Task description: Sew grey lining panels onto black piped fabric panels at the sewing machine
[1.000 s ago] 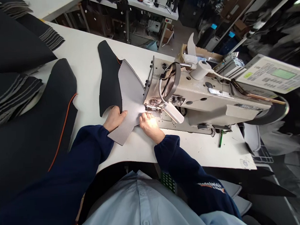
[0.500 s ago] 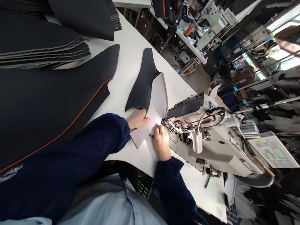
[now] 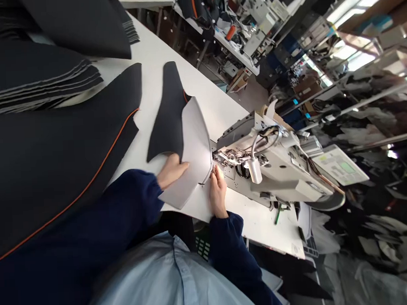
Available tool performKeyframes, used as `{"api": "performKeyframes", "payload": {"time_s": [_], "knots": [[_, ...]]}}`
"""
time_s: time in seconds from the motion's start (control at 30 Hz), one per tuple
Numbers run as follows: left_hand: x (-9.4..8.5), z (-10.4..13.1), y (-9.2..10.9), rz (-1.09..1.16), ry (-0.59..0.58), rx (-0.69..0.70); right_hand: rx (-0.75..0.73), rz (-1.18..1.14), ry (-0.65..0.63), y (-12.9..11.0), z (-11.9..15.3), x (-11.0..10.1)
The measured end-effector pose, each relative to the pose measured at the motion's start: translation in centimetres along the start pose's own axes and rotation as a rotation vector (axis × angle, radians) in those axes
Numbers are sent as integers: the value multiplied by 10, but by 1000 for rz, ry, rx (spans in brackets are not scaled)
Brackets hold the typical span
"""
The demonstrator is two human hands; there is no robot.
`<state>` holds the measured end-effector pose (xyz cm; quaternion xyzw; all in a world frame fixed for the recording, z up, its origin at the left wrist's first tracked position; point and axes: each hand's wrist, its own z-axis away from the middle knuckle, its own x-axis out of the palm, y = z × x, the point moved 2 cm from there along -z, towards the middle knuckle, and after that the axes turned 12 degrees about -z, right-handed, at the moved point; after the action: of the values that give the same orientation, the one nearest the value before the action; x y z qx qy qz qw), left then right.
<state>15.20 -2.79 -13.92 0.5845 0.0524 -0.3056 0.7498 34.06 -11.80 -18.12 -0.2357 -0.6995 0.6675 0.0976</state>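
A fabric panel, dark on one face (image 3: 166, 113) and light grey on the folded-over face (image 3: 195, 148), lies beside the head of a sewing machine (image 3: 257, 154). My left hand (image 3: 172, 171) grips its near left part, thumb on the grey face and fingers underneath. My right hand (image 3: 218, 192) is closed at the panel's right edge, just in front of the needle area, with the edge pinched at the fingertips. A narrow dark strip shows along that edge. The needle itself is too small to make out.
A large dark panel with orange piping (image 3: 99, 168) covers the left of the white table (image 3: 218, 109). Stacked dark panels (image 3: 39, 87) lie behind it. A control panel (image 3: 342, 164) and a green tool (image 3: 277, 213) are at the right. Another workstation (image 3: 242, 47) stands beyond.
The view has swung right, so everything sits further left. My right hand has gone from curled fingers by the needle area to a straighter pinch on the edge. My left hand keeps its grip.
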Motion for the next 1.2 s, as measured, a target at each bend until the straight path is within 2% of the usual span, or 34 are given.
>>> {"api": "performKeyframes", "payload": {"time_s": [0.03, 0.1, 0.2, 0.27, 0.33, 0.4, 0.47, 0.53, 0.6, 0.67, 0.7, 0.77, 0.8, 0.9, 0.97, 1.07, 1.13, 1.2], "knots": [[-5, 16, -4, 86, -35, -41, 119, -175, 22, -1, 0, 4], [-9, 51, -13, 121, -113, -109, 284, -426, -23, -8, 0, 18], [-3, 102, -35, -39, -203, -202, 350, -529, -154, -31, 6, 34], [6, 122, -55, -197, -313, -170, 295, -566, -131, -55, 10, 29], [20, 128, -74, -362, -462, -72, 147, -574, -101, -88, 17, 7], [38, 127, -88, -433, -621, 50, -162, -460, -290, -125, 34, -28], [55, 127, -97, -489, -762, 166, -269, -282, -348, -151, 66, -76], [66, 128, -100, -564, -839, 276, -264, -104, -160, -155, 108, -135], [73, 127, -98, -632, -846, 374, -272, -2, 294, -133, 152, -201], [78, 124, -90, -678, -812, 441, -319, 45, 892, -89, 196, -263], [81, 123, -86, -700, -801, 461, -297, 75, 1127, -62, 216, -287], [90, 121, -77, -744, -807, 483, -64, 180, 1454, -6, 248, -321], [95, 121, -73, -767, -820, 494, 103, 250, 1531, 20, 261, -329], [109, 122, -70, -841, -875, 543, 304, 278, 1552, 79, 289, -329], [114, 122, -73, -874, -909, 577, 388, 293, 1512, 101, 302, -317], [117, 120, -80, -899, -938, 591, 485, 361, 1434, 113, 315, -301], [117, 119, -81, -922, -941, 577, 507, 427, 1365, 111, 318, -294], [116, 122, -78, -939, -938, 563, 477, 498, 1258, 104, 308, -286]]}}
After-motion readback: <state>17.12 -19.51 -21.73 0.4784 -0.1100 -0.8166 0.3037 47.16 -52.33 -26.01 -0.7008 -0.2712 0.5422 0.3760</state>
